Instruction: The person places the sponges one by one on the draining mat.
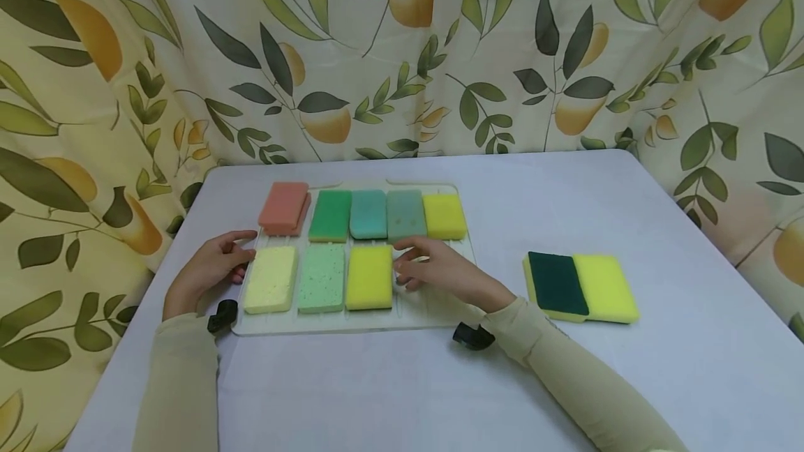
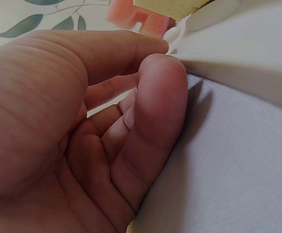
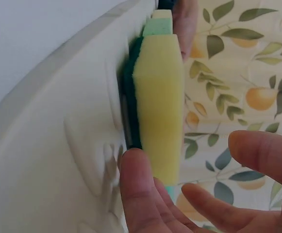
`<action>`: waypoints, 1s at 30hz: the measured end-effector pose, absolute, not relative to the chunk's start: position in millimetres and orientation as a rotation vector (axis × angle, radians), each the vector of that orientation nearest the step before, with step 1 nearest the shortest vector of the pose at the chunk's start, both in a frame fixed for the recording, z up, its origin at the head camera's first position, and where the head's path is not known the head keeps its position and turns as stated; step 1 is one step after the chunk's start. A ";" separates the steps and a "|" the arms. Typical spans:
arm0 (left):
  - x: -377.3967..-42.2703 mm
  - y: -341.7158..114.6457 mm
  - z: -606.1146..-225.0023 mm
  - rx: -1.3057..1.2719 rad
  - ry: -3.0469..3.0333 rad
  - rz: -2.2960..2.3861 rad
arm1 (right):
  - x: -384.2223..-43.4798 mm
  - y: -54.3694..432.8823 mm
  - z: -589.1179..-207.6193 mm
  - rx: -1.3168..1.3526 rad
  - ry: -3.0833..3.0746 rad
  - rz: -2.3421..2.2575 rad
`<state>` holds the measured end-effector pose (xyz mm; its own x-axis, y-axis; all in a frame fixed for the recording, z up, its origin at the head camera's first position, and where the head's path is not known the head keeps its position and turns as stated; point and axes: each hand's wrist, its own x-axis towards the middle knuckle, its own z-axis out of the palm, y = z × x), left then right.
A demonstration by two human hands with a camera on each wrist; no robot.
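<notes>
On a white tray lie two rows of sponges. The left hand is at the tray's left rim, beside a pale yellow sponge; in the left wrist view its thumb and a finger meet at that rim and seem to pinch it. The right hand is at the right side of a bright yellow sponge with a dark green underside. Its fingers are spread and hold nothing; one fingertip is close to the sponge's lower edge. Between these two sponges lies a speckled mint sponge.
The back row has coral sponges, a green sponge, a teal sponge, a grey-green sponge and a yellow sponge. Right of the tray, a dark green-topped sponge adjoins a yellow sponge on the white-covered table.
</notes>
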<state>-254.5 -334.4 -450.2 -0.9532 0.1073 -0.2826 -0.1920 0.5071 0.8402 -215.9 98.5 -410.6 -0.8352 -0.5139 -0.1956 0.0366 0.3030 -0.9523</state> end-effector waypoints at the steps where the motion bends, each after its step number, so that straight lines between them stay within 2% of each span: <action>1: -254.8 -334.0 -450.5 -0.072 2.453 1.422 | -215.2 99.7 -410.5 -0.429 2.107 -1.557; 11: -254.6 -333.2 -451.2 -0.094 2.444 1.431 | -210.1 115.5 -409.9 -0.428 2.143 -1.535; 30: -253.4 -333.6 -451.1 -0.078 2.455 1.428 | -189.6 184.2 -383.7 -0.347 2.375 -1.425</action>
<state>-253.4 -333.6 -451.1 -0.9537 0.1025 -0.2827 -0.1951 0.5045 0.8411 -189.6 184.2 -383.7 -0.9094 -0.3803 -0.1686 -0.0303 0.4646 -0.8850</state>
